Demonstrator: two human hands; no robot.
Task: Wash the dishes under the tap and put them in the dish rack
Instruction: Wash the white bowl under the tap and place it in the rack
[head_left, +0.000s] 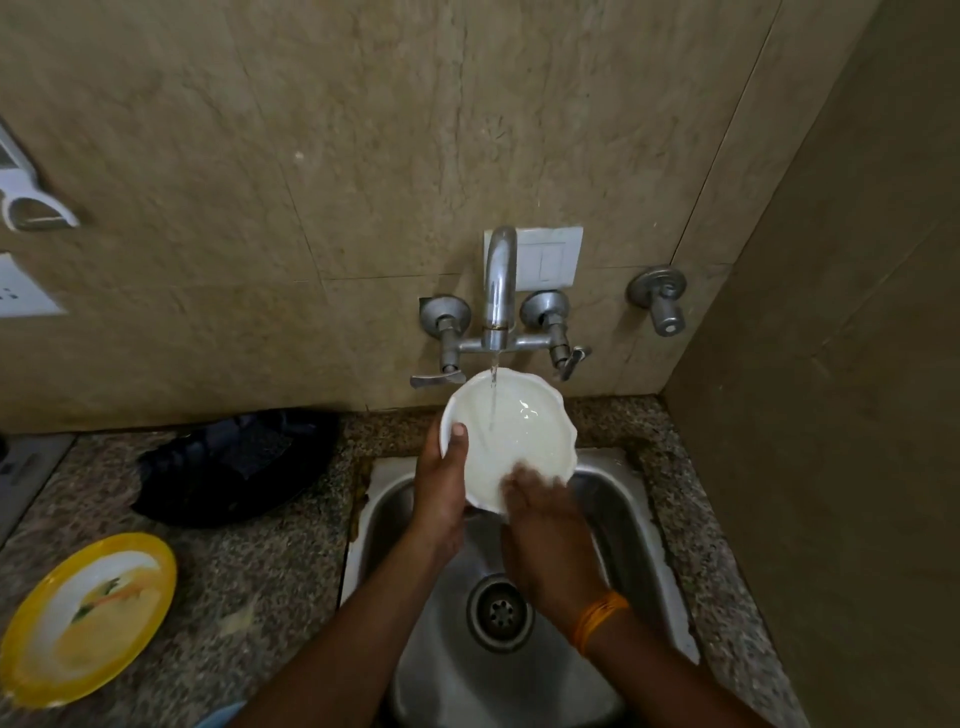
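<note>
A white plate with a scalloped rim (519, 415) is held tilted over the steel sink (639, 519), under the running tap (498, 291). A thin stream of water falls onto the plate's middle. My left hand (441, 483) grips the plate's left edge, thumb on the rim. My right hand (540, 514) lies on the plate's lower inner face with its fingers spread and blurred. An orange band circles my right wrist. No dish rack is in view.
A yellow-rimmed plate (88, 618) lies on the granite counter (270, 571) at the left. A dark cloth (234, 467) sits behind it against the wall. A switch plate (545, 260) and a spare valve (660, 301) are on the wall. A side wall stands close on the right.
</note>
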